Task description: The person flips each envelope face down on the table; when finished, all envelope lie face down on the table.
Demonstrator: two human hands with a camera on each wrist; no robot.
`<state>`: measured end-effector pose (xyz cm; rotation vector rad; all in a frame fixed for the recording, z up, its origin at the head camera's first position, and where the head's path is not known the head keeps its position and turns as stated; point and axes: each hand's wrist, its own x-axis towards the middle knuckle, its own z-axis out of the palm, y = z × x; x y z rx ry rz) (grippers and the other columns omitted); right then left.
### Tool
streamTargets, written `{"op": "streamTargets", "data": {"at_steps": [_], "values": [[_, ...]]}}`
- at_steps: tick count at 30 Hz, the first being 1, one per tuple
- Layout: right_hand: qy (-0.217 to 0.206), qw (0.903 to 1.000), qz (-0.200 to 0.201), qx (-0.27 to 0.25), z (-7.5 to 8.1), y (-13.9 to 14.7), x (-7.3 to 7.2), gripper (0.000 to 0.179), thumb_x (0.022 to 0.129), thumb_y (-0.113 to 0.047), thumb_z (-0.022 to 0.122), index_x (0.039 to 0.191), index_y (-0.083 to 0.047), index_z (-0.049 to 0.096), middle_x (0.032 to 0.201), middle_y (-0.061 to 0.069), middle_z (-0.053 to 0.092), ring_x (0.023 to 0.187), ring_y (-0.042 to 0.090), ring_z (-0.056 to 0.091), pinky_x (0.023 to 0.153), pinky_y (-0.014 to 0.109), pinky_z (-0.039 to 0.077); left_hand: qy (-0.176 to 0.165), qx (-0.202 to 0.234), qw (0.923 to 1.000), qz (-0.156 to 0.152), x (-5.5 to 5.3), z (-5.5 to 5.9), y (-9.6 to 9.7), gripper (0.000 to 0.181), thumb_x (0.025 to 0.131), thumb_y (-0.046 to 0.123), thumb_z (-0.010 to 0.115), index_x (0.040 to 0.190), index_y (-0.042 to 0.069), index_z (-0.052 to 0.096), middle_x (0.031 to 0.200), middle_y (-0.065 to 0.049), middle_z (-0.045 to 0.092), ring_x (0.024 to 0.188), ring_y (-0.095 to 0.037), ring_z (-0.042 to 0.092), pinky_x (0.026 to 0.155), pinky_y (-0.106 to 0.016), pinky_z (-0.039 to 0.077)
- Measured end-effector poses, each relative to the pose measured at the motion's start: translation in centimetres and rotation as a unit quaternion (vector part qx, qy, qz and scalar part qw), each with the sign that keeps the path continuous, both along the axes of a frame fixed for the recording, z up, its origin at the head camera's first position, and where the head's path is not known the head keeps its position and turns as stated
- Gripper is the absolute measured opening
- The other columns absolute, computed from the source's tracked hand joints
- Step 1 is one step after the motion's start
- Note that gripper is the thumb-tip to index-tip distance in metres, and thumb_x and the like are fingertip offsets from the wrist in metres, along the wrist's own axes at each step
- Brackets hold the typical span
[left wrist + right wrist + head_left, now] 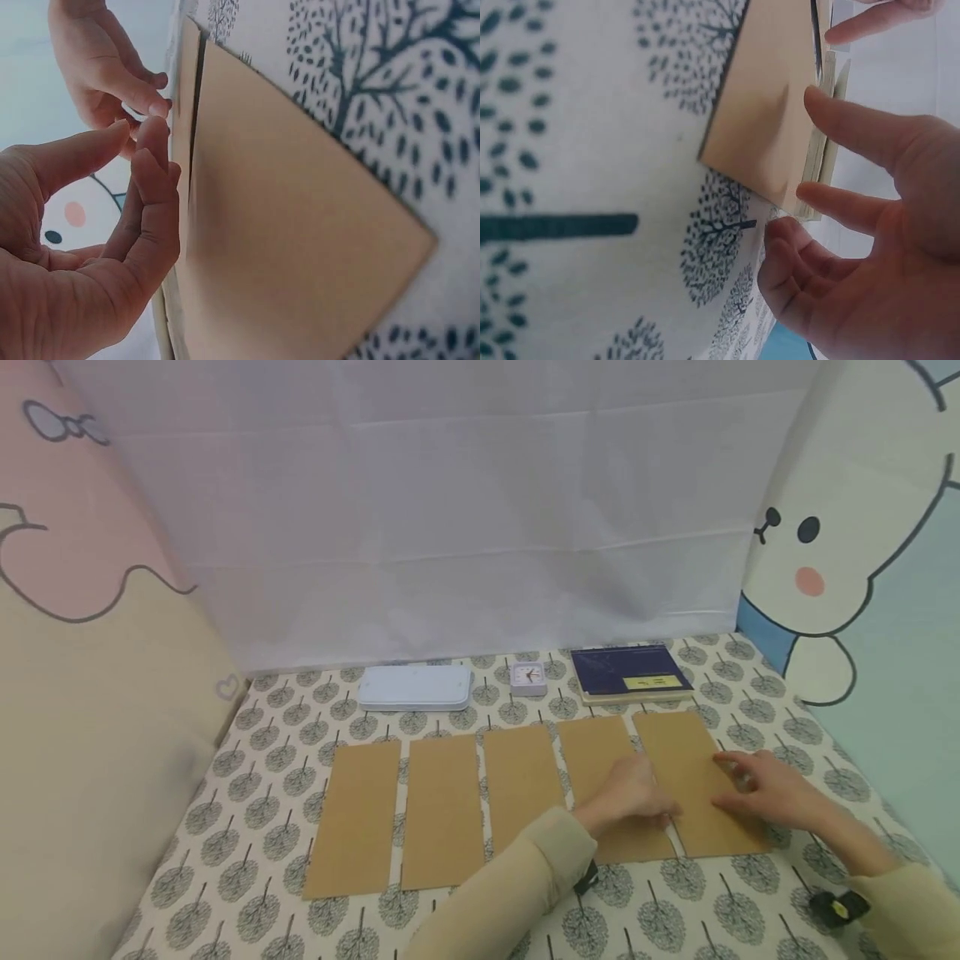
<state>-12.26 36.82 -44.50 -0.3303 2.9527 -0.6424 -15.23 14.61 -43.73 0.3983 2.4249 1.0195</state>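
Note:
Several flat brown cardboard rectangles lie in a row on the table. In the head view my left hand is over the right part of the fourth cardboard piece, its fingertips near the left edge of the rightmost cardboard piece. The left wrist view shows this hand with fingers loosely bent and nothing between them. My right hand is at the right edge of the rightmost piece, thumb and index finger spread apart. In the right wrist view its fingertips are close to the cardboard; contact is hard to tell.
Behind the row stand a white case, a small white clock and a dark blue book with a yellow label. More cardboard pieces lie to the left. The tablecloth has a tree print. White fabric hangs behind.

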Motion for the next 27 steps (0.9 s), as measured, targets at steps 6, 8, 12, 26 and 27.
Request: {"op": "streamTargets", "data": {"at_steps": [6,8,12,26,27], "values": [[0.025,0.9994,-0.015,0.017,0.4,0.0,-0.4,0.069,0.076,-0.036,0.080,0.121,0.009,0.055,0.100,0.026,0.054,0.076,0.029,0.055,0.058,0.041,0.046,0.028,0.007,0.9995,-0.014,-0.4,0.0,-1.2,0.055,0.070,0.029,0.086,0.117,0.010,0.064,0.060,0.006,0.062,0.053,-0.007,0.059,0.061,-0.017,0.045],[0.028,0.9993,-0.015,0.020,0.6,-0.2,-0.4,0.068,0.078,-0.037,0.078,0.122,0.008,0.055,0.102,0.025,0.056,0.081,0.032,0.056,0.061,0.044,0.048,0.034,0.014,0.9992,-0.019,-0.4,0.1,-1.9,0.059,0.070,0.031,0.085,0.121,0.011,0.064,0.075,0.008,0.065,0.062,-0.006,0.059,0.065,-0.017,0.045],[0.031,0.9994,-0.003,0.016,0.9,-0.9,-0.5,0.064,0.081,-0.037,0.076,0.123,0.006,0.056,0.110,0.029,0.056,0.094,0.042,0.053,0.071,0.054,0.047,0.036,0.048,0.9980,-0.018,-0.6,0.2,-3.3,0.054,0.072,0.030,0.084,0.120,0.013,0.065,0.096,0.009,0.067,0.069,-0.002,0.059,0.069,-0.019,0.047],[0.048,0.9981,0.015,-0.035,1.4,-2.7,-0.5,0.057,0.085,-0.028,0.073,0.127,0.004,0.053,0.124,0.033,0.049,0.113,0.053,0.042,0.088,0.069,0.033,0.108,0.069,0.9912,-0.031,-0.8,0.4,-15.1,0.054,0.089,0.028,0.068,0.133,0.001,0.052,0.100,-0.005,0.067,0.081,-0.009,0.062,0.063,-0.020,0.050],[0.058,0.9975,0.019,-0.036,1.3,-2.6,-0.4,0.056,0.085,-0.027,0.074,0.127,0.004,0.053,0.124,0.033,0.051,0.112,0.052,0.043,0.087,0.068,0.034,0.123,0.058,0.9904,-0.026,-0.8,0.4,-16.4,0.053,0.090,0.027,0.068,0.133,0.000,0.052,0.102,-0.007,0.067,0.083,-0.011,0.062,0.064,-0.021,0.051]]}}
